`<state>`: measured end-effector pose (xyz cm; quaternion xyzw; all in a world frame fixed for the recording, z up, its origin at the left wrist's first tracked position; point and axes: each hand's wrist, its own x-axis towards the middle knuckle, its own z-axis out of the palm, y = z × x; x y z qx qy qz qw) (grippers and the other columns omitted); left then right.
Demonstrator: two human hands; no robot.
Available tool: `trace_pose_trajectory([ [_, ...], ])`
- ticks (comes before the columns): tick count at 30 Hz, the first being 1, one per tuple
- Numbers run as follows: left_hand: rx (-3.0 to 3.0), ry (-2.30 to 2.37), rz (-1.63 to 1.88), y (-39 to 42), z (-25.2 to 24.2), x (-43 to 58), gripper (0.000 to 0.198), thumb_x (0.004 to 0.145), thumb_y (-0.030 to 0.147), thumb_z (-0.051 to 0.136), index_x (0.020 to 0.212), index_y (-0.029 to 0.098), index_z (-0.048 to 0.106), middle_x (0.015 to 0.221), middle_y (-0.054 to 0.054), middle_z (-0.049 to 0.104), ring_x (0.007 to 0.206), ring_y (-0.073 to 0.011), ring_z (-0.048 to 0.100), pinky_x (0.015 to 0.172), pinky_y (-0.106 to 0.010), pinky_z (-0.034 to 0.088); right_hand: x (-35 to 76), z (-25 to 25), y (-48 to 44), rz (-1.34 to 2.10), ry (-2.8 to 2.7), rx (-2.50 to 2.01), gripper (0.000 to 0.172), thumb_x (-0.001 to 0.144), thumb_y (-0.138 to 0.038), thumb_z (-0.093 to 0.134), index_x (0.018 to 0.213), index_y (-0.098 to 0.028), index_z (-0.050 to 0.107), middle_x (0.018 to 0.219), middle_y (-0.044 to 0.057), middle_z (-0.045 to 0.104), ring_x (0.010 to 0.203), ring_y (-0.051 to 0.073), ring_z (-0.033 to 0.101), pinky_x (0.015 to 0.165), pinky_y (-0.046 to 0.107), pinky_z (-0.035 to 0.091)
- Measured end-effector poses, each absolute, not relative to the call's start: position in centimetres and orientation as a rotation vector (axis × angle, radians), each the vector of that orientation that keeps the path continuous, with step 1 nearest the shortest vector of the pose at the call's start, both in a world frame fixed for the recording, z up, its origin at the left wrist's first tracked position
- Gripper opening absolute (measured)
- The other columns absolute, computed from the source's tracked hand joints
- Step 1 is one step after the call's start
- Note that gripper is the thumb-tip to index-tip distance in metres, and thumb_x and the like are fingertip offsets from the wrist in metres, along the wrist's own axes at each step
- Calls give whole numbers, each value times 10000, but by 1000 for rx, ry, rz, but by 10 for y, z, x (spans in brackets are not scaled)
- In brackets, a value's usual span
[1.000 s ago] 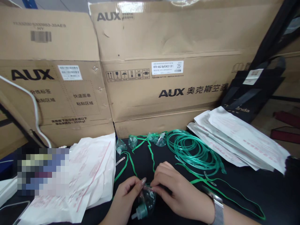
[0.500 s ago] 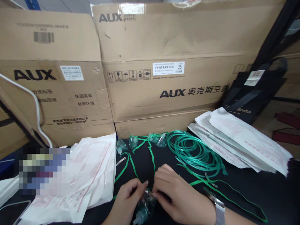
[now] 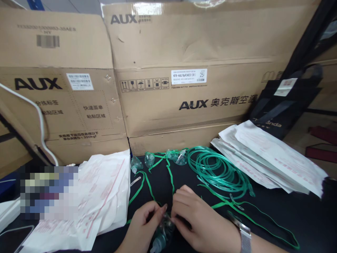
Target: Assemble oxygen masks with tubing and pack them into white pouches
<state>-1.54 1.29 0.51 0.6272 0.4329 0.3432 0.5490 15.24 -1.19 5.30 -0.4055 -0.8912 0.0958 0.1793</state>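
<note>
Between my two hands, low in the middle of the view, is a clear green oxygen mask (image 3: 162,234), its pale connector pointing down and left. My left hand (image 3: 146,222) pinches the mask's upper left edge between thumb and finger. Curled fingers of my right hand (image 3: 191,217) pinch the opposite edge, hiding part of the rim. A green elastic strap (image 3: 149,185) runs up behind my left hand. Another strap (image 3: 223,203) trails out to the right, past my right wrist, which wears a metal watch. Exactly what lies under the fingertips is hidden.
Behind the hands lie several small masks (image 3: 149,160) with straps. A coil of green tubing (image 3: 218,172) sits right of them. White paper pouches (image 3: 105,196) lie left, with another stack (image 3: 271,158) right. Large cardboard boxes (image 3: 184,123) wall the back, beside a black bag (image 3: 286,105).
</note>
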Motion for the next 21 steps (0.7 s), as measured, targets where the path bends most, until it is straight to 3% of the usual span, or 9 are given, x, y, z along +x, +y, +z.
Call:
trace_pose_trajectory([
  [21, 1662, 1034, 831, 10, 4, -18, 331, 810, 420, 435, 562, 203, 405, 582, 32, 385, 591, -141, 380, 570, -249, 327, 146, 45, -15, 490, -2308, -1300, 102, 741, -83, 481, 732, -176, 522, 725, -5, 541, 723, 130, 486, 837, 310, 324],
])
